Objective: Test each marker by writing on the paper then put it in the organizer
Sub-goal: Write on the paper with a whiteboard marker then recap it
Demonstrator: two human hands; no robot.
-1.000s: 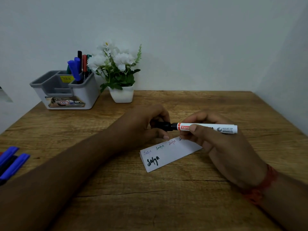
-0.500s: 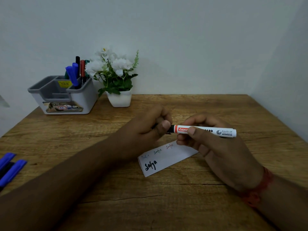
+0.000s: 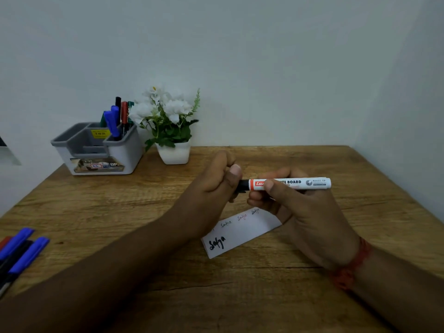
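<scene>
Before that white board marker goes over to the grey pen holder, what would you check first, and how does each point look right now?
1. Test writing on the paper: ok, bold black word visible.
2. Cap seated on the marker: cannot tell, left hand covers the black end.
3. Right hand grips the barrel: ok.
4. Room in the organizer: ok, front compartments look free.
5. Path clear: ok, flower pot stands beside the organizer.
</scene>
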